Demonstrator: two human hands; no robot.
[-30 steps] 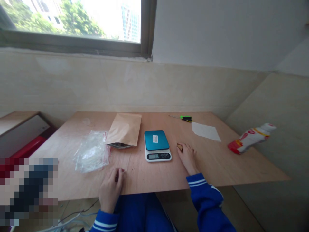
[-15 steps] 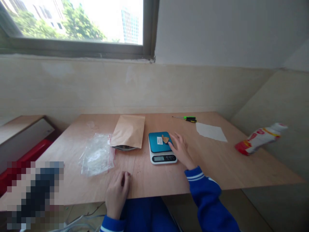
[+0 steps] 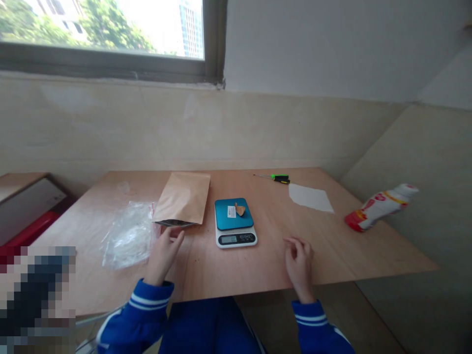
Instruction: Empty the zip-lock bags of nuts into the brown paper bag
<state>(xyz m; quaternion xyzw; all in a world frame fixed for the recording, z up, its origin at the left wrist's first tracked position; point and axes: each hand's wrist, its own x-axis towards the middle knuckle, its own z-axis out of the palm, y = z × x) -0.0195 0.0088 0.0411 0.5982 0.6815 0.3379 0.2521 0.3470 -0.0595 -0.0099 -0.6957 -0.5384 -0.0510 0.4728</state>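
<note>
A white kitchen scale with a blue platform (image 3: 223,221) sits mid-table, its display lit. On the platform lie a small brown dried piece (image 3: 240,210) and a white printed label (image 3: 231,212). My left hand (image 3: 164,253) is at the mouth of a brown kraft paper pouch (image 3: 184,199), thumb and fingers apart; whether it touches the pouch I cannot tell. The pouch lies flat with its dark opening towards me. To the right of the scale, my right hand (image 3: 299,260) hovers over or rests on the table, fingers loosely bent and holding nothing.
Clear plastic bags (image 3: 127,238) lie left of the pouch. Two screwdrivers (image 3: 280,178) and a white paper sheet (image 3: 310,197) are at the back right. A red and white bottle (image 3: 379,209) leans in view at the right. The table (image 3: 265,275) meets the wall behind.
My right hand has drawn back from the scale to the near right. My left hand has moved forward to the pouch's mouth. The view has shifted slightly right.
</note>
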